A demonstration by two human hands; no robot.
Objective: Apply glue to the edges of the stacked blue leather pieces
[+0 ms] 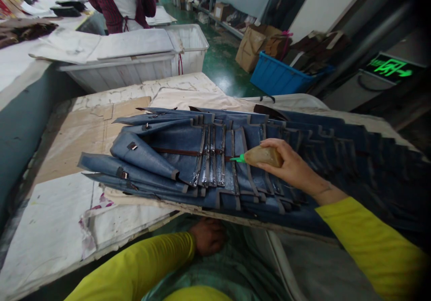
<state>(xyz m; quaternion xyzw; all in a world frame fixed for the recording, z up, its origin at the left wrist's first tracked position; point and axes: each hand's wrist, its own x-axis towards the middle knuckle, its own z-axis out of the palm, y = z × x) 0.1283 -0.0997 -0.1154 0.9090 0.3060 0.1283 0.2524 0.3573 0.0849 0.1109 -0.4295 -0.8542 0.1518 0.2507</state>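
Observation:
My right hand (pixel 286 162) is closed round a brownish squeeze bottle (pixel 264 156) with a green nozzle, lying nearly level and aimed left. The nozzle tip is at the blue leather-like pieces (pixel 182 139), which overlap in a long row on the table. Wet, shiny strips of what looks like glue (pixel 212 157) run along several grey edges just left of the nozzle. Several pieces at the left end are folded over and carry small dark tabs (pixel 132 146). Below the table's front edge, in shadow, my left hand (pixel 209 237) is curled, with nothing seen in it.
Cardboard and white sheets cover the worktable (pixel 57 215) at left. Behind it stand a white bin (pixel 128 70) with boards on top and a person (pixel 121 2). A blue crate (pixel 279 74) and a cardboard box (pixel 251 45) are on the green floor (pixel 222 58).

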